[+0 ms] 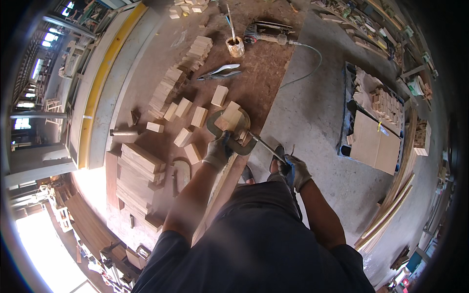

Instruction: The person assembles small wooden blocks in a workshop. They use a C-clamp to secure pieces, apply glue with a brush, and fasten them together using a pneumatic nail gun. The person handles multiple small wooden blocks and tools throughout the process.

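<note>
Nearest my view, right hand (pixel 297 174): gloved, fingers closed at the outer end of a long screw rod (pixel 266 145), past the right edge of the worktop (pixel 271 73). Left hand (pixel 218 151): gloved, curled around the frame of a C-shaped clamp (pixel 243 148) at that same edge. A pale wooden block (pixel 231 114) sits inside the clamp's curve; from here I cannot tell whether it is pinched tight.

My reading: the step in hand is working the screw against the block. Tightening or loosening, I cannot tell. The next move, I judge, calls for a steady left hold and an even right-hand turn, block kept square.

Toward the worktop's near left corner, a stack of boards (pixel 141 163). Left of the clamp, loose blocks (pixel 199 116); beyond, a row of blocks (pixel 172 80) leads toward the far edge. Farther out: pliers-like tool (pixel 220 73), pot (pixel 235 48) with brush, then a power tool (pixel 271 37) trailing its hose (pixel 321 58) over the right edge.
</note>
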`<act>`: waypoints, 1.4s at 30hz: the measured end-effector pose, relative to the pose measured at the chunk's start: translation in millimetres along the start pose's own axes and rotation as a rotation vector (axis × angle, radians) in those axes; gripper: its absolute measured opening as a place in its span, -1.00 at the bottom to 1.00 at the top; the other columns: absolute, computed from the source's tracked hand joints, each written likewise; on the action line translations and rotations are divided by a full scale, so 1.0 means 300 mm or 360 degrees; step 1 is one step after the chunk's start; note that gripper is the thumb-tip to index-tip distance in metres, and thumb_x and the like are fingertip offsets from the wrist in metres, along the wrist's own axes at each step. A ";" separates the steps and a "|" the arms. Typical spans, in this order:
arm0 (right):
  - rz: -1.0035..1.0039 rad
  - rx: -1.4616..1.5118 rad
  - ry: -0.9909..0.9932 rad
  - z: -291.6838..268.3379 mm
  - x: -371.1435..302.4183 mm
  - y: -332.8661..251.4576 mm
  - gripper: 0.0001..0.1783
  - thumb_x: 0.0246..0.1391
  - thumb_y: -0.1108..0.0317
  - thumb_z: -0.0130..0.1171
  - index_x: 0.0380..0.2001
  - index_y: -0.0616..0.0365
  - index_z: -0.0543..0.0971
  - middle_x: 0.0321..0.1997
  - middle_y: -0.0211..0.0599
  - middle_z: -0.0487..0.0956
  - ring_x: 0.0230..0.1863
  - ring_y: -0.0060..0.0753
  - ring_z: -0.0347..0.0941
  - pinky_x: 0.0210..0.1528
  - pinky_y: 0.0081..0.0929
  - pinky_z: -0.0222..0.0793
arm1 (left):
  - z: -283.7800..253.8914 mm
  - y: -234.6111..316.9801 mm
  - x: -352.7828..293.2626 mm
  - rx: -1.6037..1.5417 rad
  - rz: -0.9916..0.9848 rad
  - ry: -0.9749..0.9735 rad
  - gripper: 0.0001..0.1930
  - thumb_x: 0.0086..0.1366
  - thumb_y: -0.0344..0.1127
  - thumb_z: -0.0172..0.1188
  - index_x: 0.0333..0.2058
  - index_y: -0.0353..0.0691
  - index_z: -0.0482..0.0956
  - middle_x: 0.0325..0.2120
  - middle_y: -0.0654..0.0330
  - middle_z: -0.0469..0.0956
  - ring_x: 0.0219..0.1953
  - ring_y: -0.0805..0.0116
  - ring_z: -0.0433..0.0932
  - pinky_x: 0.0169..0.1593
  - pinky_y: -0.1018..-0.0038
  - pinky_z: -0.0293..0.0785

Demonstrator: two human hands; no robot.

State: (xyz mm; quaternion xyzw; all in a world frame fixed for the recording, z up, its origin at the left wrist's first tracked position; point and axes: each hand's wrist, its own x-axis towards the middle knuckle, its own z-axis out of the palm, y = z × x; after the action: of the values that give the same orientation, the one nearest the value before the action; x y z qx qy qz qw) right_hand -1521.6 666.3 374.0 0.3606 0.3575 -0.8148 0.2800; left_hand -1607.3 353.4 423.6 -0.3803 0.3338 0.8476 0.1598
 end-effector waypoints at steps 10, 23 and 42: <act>-0.2151 -0.2394 0.0359 0.125 -0.164 -0.057 -0.84 0.06 0.32 0.35 -0.30 0.12 0.66 -0.32 -0.20 0.67 -0.32 -0.11 0.60 -0.26 -0.23 0.51 | -0.003 -0.008 -0.003 0.0008 0.0017 0.0031 -0.68 0.35 -0.22 0.29 0.00 -0.24 0.55 -0.22 0.20 0.65 -0.21 0.27 0.64 -0.15 0.38 0.62; 0.0534 0.0505 -0.0377 0.074 -0.133 -0.082 -0.45 0.25 -0.17 0.13 -0.22 0.19 0.55 -0.38 -0.26 0.60 -0.36 -0.23 0.55 -0.19 -0.28 0.52 | 0.011 0.007 -0.011 0.0056 0.0008 0.0034 -0.67 0.41 -0.24 0.20 0.08 -0.23 0.49 -0.18 0.13 0.66 -0.23 0.23 0.67 -0.19 0.36 0.68; -0.1922 -0.2397 0.0265 0.065 -0.129 -0.022 -0.72 0.05 0.44 0.26 -0.11 0.16 0.59 -0.26 -0.16 0.66 -0.26 -0.04 0.60 -0.19 -0.15 0.52 | -0.013 -0.003 0.022 0.0184 0.0001 0.0066 -0.71 0.41 -0.21 0.22 0.01 -0.21 0.55 -0.23 0.16 0.67 -0.21 0.27 0.67 -0.23 0.40 0.63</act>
State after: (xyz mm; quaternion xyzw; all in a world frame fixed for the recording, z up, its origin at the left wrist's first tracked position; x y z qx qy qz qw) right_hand -1511.4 662.7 416.4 -0.1010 0.9294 -0.3507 -0.0543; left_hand -1609.2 351.5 416.5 -0.3876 0.3856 0.8189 0.1743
